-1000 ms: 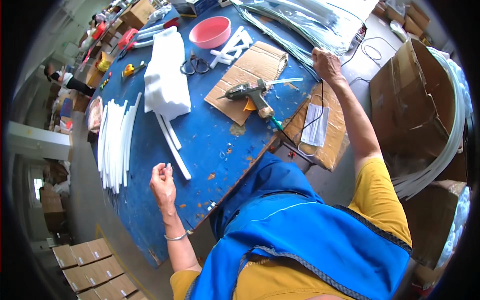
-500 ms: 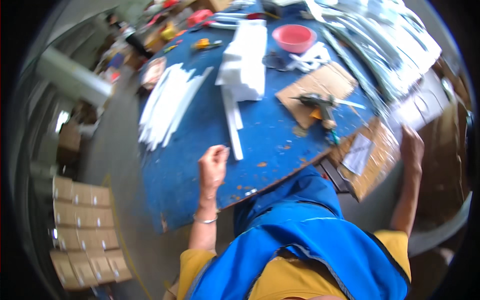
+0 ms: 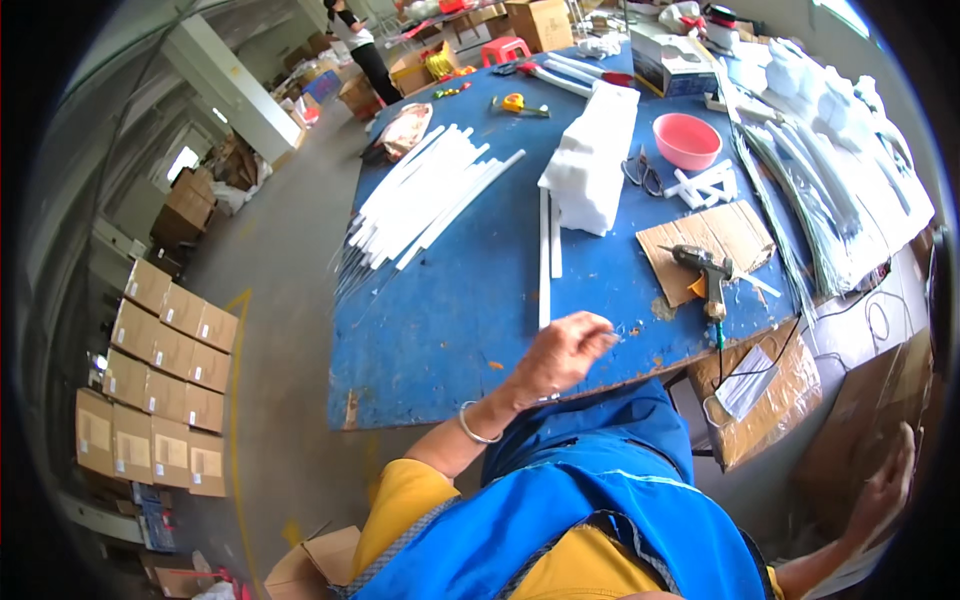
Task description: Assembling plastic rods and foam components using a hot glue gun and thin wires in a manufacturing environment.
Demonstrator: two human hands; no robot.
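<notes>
My left hand point(image 3: 562, 352) hovers over the near edge of the blue table point(image 3: 450, 330), fingers curled together with the fingertips pinched; nothing I can make out is in them. A silver bangle circles that wrist. Just beyond the fingers lie two long white foam strips point(image 3: 545, 262). A glue gun point(image 3: 705, 268) rests on a cardboard sheet point(image 3: 735, 232) to the right. My right hand point(image 3: 885, 490) is low at the right, fingers spread against a brown cardboard box point(image 3: 850, 420), holding nothing.
A stack of white foam blocks point(image 3: 592, 160), a fan of white strips point(image 3: 425, 200), a pink bowl point(image 3: 686, 140) and scissors point(image 3: 640, 172) lie on the table. Clear plastic sleeves point(image 3: 840, 190) pile at the right. Cardboard boxes point(image 3: 160, 380) stand on the floor left. A person point(image 3: 355, 40) stands far off.
My right hand came off the far side of the table and dropped to the box at the lower right. My left hand shifted right along the table's near edge. The view swung left.
</notes>
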